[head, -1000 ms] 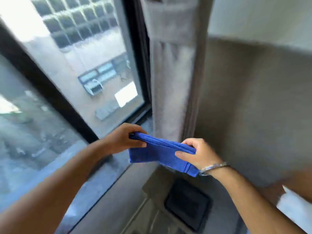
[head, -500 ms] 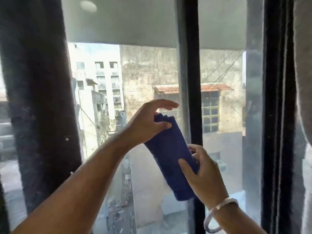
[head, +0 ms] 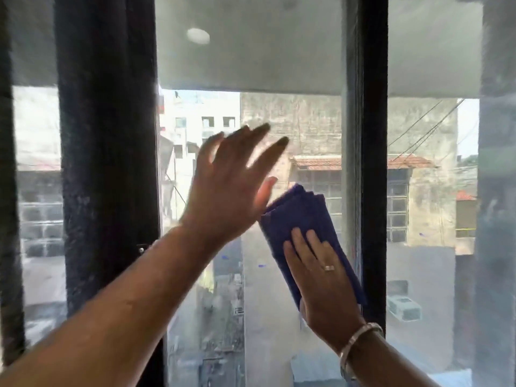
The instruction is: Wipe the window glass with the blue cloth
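I see the window glass filling nearly the whole view, a tall pane between two dark upright frame bars, one on the left and a thinner one on the right. Through it I can make out weathered buildings and a tiled roof across the way, with a pale ceiling and a round light reflected in the upper part of the pane.

My left hand is raised in front of the glass, spread wide with fingers apart and holding nothing; it is blurred, and I cannot tell whether it touches the pane. Its thumb edge sits just beside the top of the cloth.

The blue cloth is folded into a long pad, tilted, lying against the glass close to the right frame bar. My right hand presses flat on its lower half, fingers extended and together, palm pinning it rather than gripping around it.

A metal bangle circles the right wrist, and a ring shows on one finger.
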Tool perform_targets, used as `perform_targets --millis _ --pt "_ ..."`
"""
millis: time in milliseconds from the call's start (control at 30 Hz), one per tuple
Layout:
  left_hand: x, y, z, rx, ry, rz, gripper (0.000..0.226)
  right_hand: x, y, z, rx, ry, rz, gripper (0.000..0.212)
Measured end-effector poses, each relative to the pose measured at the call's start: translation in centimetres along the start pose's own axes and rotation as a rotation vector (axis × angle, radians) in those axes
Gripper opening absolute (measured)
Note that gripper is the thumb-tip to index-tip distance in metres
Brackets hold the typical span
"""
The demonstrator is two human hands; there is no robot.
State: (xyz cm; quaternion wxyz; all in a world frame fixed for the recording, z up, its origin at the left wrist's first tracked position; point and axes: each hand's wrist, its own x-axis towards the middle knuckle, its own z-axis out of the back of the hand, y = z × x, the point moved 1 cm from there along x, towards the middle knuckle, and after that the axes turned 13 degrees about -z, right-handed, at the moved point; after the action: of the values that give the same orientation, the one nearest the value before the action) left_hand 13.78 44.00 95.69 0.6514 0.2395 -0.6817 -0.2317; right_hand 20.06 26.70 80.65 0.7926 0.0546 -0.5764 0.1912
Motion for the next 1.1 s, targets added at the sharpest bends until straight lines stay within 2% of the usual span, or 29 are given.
perform_targets --millis 167,300,367,500,633,733,800,867,933,1000,1100 --pt "-6.1 3.6 1.4 0.161 0.339 0.307 0.068 0.0 -0.8 -0.1 0.175 -0.011 -0.033 0.066" --pt "-9.5 3.7 1.8 0.18 0.452 0.45 0.075 0.3 -1.0 0.6 0.216 -0.056 -0.079 0.058" --pt "-10.1 3.6 1.6 0.186 0.455 0.453 0.075 1.1 -0.8 1.0 0.225 -0.123 -0.126 0.049" --pt "-10.7 3.7 1.1 0.242 0.41 0.438 0.071 3.1 -1.3 1.2 0.155 -0.194 -0.209 0.055" --pt "-11.0 3.9 0.8 0.23 0.369 0.411 0.069 6.4 -1.6 1.8 0.089 -0.15 -0.266 0.061" --pt "-11.1 4.0 0.7 0.228 0.356 0.398 0.066 7.8 1.1 2.1 0.002 -0.136 -0.325 0.063" --pt "-11.1 4.1 0.7 0.224 0.355 0.391 0.065 6.8 5.0 1.2 0.004 -0.125 -0.191 0.066" --pt "-11.0 4.2 0.7 0.226 0.351 0.391 0.063 3.4 8.5 -0.7 0.012 -0.049 0.167 0.072" --pt "-11.1 4.1 0.7 0.224 0.346 0.384 0.062 -0.2 8.2 -2.3 -0.035 0.046 0.471 0.076" --pt "-11.1 4.0 0.7 0.219 0.343 0.386 0.063 -1.5 4.4 -2.3 -0.075 0.07 0.504 0.073" --pt "-11.2 3.8 0.7 0.217 0.338 0.408 0.063 1.0 -1.3 -0.5 -0.058 -0.032 0.244 0.064"
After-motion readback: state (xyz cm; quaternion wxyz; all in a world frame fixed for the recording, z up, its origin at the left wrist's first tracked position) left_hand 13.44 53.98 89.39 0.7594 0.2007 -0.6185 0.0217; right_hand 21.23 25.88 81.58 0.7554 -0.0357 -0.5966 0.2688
